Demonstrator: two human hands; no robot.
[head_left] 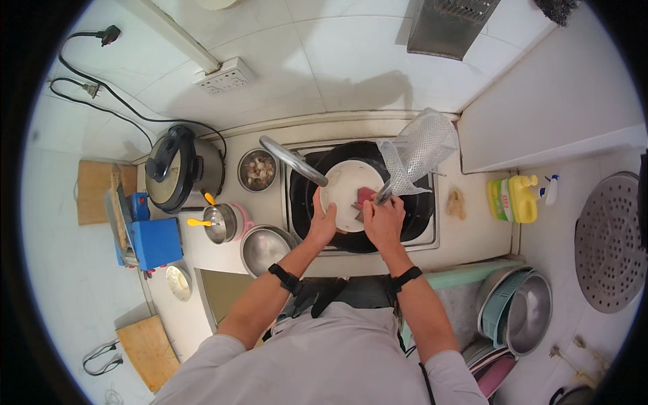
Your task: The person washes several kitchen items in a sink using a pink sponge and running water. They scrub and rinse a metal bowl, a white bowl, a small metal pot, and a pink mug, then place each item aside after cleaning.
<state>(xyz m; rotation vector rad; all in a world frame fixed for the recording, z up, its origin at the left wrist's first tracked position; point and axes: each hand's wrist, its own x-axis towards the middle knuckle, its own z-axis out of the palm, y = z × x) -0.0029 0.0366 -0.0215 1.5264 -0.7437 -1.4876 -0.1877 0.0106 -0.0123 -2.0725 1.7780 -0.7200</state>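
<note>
White bowl (pixel 346 179) and red piece (pixel 366 195) gripped in hands (pixel 324 221) (pixel 385 223) over black basin (pixel 418 214); pale counter (pixel 476 236), tiled wall (pixel 358 61)

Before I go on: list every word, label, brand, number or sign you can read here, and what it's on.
Yellow bottle: its label bears print, too small and blurred to quote.
Wall socket: no readable marking.
Lidded cooker: no readable marking.
White bowl: no lettering visible.
Nothing else here shows legible text.

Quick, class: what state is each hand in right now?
Left hand: closed, holding the bowl at its left side.
Right hand: fingers curled; whether it grips the reddish piece cannot be told.
</note>
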